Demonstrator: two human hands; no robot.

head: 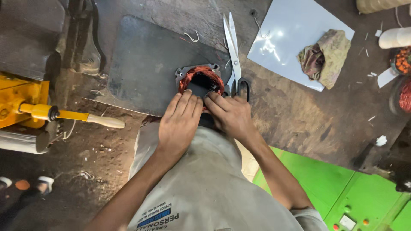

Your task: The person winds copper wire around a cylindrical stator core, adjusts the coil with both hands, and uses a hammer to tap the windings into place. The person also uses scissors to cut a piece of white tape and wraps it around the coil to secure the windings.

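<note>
A metal motor stator with a ring of copper wire windings lies on a dark mat at the near edge of the workbench. My left hand rests on its near side with the fingers laid flat over the copper coil. Close beside it, my right hand presses its fingertips onto the coil's near right part. Large steel scissors lie just right of the stator, black handles toward my right hand.
A pale plastic sheet with a crumpled rag lies at the back right. A yellow tool with a pale handle sticks out at the left. Copper wire spools stand at the right edge. A green panel sits below.
</note>
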